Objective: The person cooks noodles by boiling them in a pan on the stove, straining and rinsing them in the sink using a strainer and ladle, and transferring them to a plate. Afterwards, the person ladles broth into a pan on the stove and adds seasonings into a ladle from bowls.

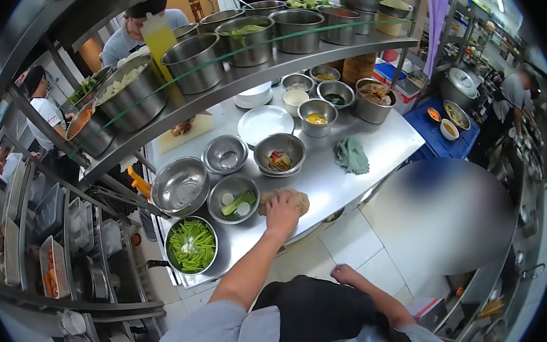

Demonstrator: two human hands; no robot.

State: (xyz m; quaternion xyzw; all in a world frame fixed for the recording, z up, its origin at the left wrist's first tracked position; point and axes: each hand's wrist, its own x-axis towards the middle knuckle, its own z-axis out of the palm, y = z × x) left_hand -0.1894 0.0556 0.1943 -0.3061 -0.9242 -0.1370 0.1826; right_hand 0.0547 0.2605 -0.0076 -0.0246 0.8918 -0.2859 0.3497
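Observation:
My left hand [282, 211] is pressed down over a crumpled tan cloth [302, 202] near the front edge of the steel table [379, 137], its fingers curled over it. My right hand [345, 274] hangs in front of my body, off the table, with the fingers curled in and nothing visible in them. Left of the cloth stands a steel bowl with green vegetable pieces and white rounds [238, 207]. Beyond it are a bowl with red and brown strips [279, 161] and a small shiny bowl [225, 154]. A pan of cut green stalks [192, 245] sits at the near left corner.
A green cloth [352, 155] lies to the right, near a bowl with egg yolk [317, 118] and a pot of brown food [375, 100]. A white plate [265, 125] sits further back. Overhead runs a shelf of steel containers [297, 31]. Co-workers [514, 93] stand around.

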